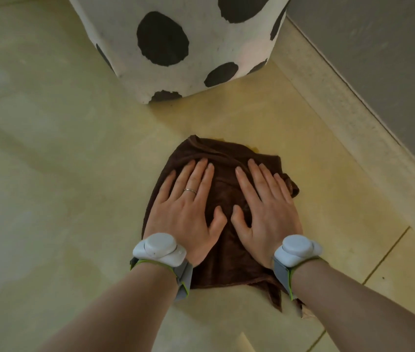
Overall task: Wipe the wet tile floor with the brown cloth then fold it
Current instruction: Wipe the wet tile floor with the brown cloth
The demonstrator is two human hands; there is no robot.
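Both forearms reached in from the bottom edge, each with a grey wrist tracker strapped on. From my remote seat I read the scene left to right: glossy cream tile floor, then my left hand flat on the brown cloth, fingers straight and spread, a thin ring on one. Beside it my right hand pressed the same way, fingers extended, thumbs nearly meeting, neither gripping the fabric. That cloth lay bunched on the tile just in front of a white pouf with black spots, with a grey wall off to the right. I judged the wiping unfinished, with a damp mark showing at the cloth's far edge. To do it well, I wanted even palm pressure, overlapping strokes, and the loose near corner kept tucked under.
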